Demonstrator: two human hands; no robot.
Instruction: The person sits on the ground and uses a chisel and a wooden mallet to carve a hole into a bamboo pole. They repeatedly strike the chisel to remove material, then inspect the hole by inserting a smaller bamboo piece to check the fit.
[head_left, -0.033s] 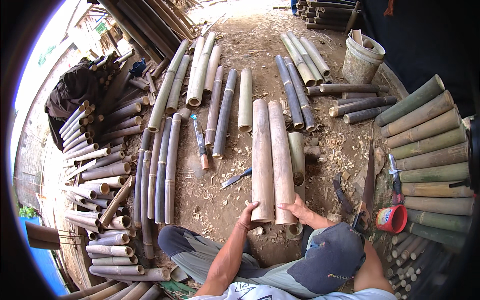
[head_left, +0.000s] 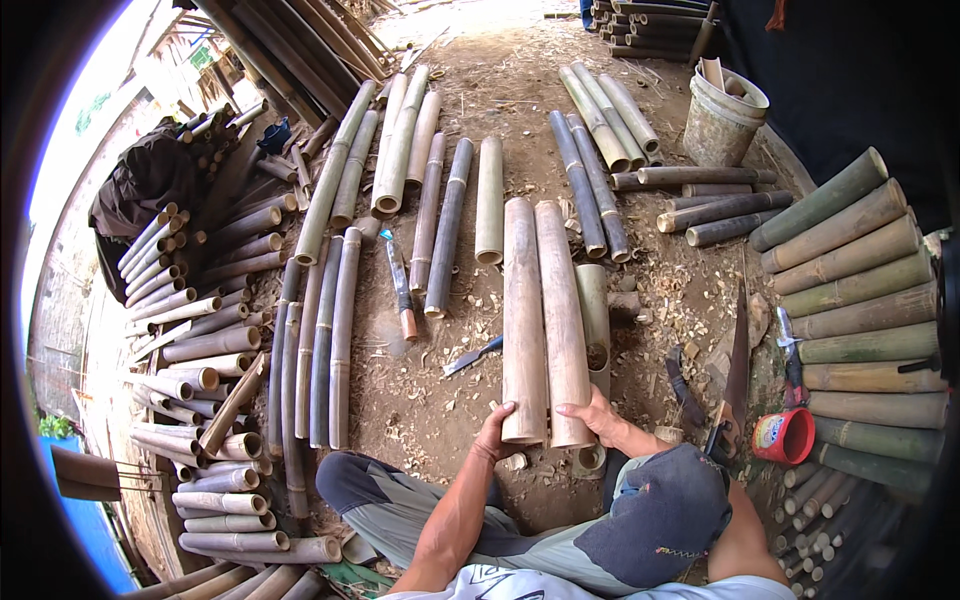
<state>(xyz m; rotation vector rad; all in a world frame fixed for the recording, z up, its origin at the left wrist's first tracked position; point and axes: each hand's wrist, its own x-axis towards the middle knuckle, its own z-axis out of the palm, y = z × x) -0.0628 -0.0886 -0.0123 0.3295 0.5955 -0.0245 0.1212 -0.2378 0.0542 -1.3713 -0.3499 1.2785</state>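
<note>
Two pale, scraped bamboo tubes lie side by side in front of me, pointing away. The left bamboo tube (head_left: 523, 320) has its near end gripped at the outer side by my left hand (head_left: 492, 432), fingers closed round it. My right hand (head_left: 598, 416) is closed on the near end of the right bamboo tube (head_left: 563, 325), its thumb resting on top. A narrow gap shows between the tubes. Partly hidden beneath and beside the right one is a greenish bamboo piece (head_left: 596, 310). A chisel (head_left: 474, 356) with a blue handle lies left of the tubes.
A handsaw (head_left: 737, 375) and a red cup (head_left: 784, 437) are at my right, near a row of thick bamboo tubes (head_left: 860, 325). Dark bamboo lengths (head_left: 322, 340) and a stacked pile (head_left: 215, 390) lie left. A dirty white bucket (head_left: 722, 125) stands far right. Shavings litter the dirt floor.
</note>
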